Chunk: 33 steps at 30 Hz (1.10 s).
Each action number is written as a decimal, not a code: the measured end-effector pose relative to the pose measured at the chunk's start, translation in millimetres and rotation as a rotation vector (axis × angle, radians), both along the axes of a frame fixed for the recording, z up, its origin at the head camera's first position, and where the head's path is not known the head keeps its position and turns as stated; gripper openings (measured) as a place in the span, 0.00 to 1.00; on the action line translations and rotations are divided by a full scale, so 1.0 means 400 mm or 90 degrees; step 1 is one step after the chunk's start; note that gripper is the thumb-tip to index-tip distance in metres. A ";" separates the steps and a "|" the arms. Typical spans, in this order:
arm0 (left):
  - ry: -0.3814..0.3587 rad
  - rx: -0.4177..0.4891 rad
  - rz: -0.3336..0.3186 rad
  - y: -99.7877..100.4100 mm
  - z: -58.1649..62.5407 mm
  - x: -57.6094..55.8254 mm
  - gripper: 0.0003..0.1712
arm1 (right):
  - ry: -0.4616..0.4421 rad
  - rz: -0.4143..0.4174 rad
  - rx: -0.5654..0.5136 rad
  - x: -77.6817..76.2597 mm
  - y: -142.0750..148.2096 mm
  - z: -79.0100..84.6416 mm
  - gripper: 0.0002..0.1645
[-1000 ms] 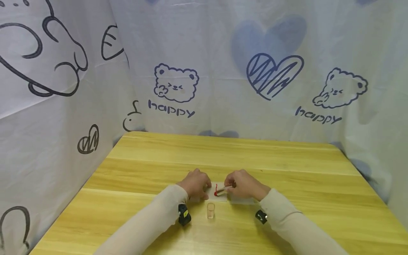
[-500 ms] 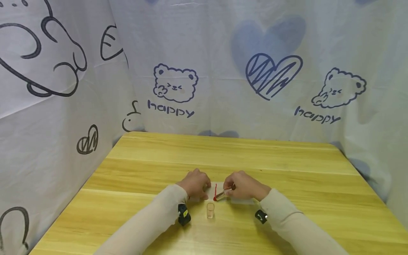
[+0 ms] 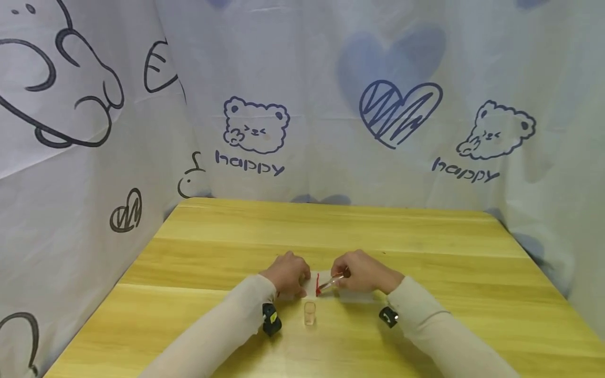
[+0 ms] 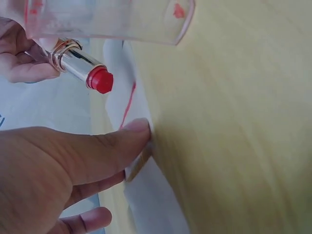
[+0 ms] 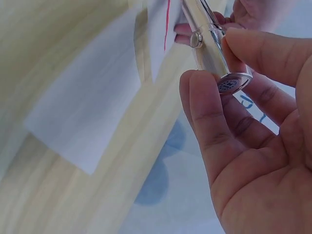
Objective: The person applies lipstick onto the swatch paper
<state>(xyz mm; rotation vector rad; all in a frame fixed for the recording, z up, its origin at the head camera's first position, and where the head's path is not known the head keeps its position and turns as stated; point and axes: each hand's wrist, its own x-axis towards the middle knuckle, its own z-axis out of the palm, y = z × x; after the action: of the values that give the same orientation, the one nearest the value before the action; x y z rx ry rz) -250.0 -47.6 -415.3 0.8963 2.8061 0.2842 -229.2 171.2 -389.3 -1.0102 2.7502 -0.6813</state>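
In the right wrist view, my right hand (image 5: 253, 122) pinches a lipstick (image 5: 209, 48) by its gold case, between thumb and fingers. The red lipstick bullet (image 4: 101, 80) is out and points down at a white paper slip (image 3: 310, 286). A thin red line (image 4: 128, 103) runs across that slip, right by the bullet in the head view. My left hand (image 3: 287, 274) rests at the slip's left side. Its thumb (image 4: 134, 131) presses on the paper edge, with the other fingers bent loosely beyond. Right in front of the slip stands a clear cap (image 3: 309, 313) with red smears.
Another white paper slip (image 5: 92, 92) lies to the right of the marked one, a strip of wood showing between them. A further white slip (image 4: 156, 195) lies by my left thumb. The wooden table (image 3: 227, 226) ends at a printed white cloth (image 3: 321, 157).
My right hand has drawn the lipstick toward me, and the red line has grown longer; the tip now sits slightly back from its nearest point. The left hand stays put. The head view has shifted slightly.
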 end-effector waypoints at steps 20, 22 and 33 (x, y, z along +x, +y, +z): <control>0.019 0.019 -0.058 0.063 0.021 -0.001 0.16 | 0.014 -0.074 -0.024 -0.013 0.099 0.022 0.02; 0.012 0.021 -0.059 0.069 0.020 0.001 0.16 | 0.017 -0.081 -0.026 -0.015 0.109 0.020 0.03; -0.011 0.021 -0.104 0.098 0.018 0.014 0.17 | 0.019 -0.116 -0.040 -0.014 0.151 0.003 0.03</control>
<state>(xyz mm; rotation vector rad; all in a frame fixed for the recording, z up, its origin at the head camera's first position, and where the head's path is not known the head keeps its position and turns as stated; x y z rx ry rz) -244.6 -8.4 -408.1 1.1175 2.6984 0.3142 -234.7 231.6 -388.2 -0.7926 2.8890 -0.7888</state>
